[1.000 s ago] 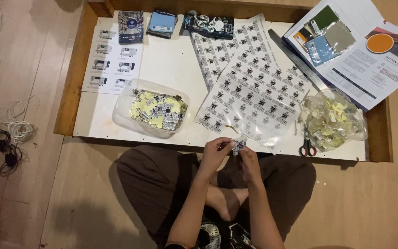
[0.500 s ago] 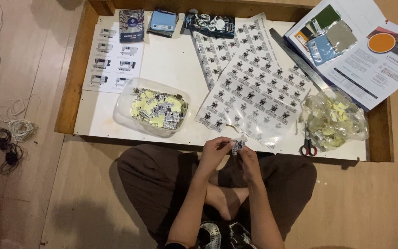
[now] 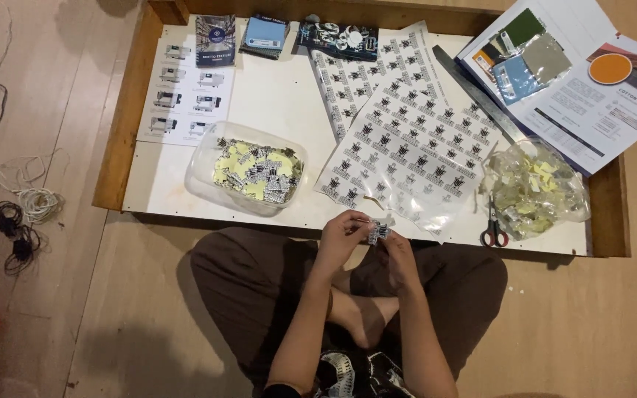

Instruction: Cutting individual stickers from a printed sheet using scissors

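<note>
Nothing moved | left hand (image 3: 342, 234), right hand (image 3: 391, 247) pinch small sticker (image 3: 377, 231) | print unreadable

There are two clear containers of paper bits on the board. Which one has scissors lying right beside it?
The crumpled plastic bag at the right end; the scissors lie at its left edge. The rigid tub sits further left, with none near it.

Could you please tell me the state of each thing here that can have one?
Small sticker: pinched between left hand and right hand.
Clear tub: open, holding cut stickers.
Scissors: lying on the board, blades closed.
Plastic bag: open, full of paper scraps.
Booklet: lying open.
</note>
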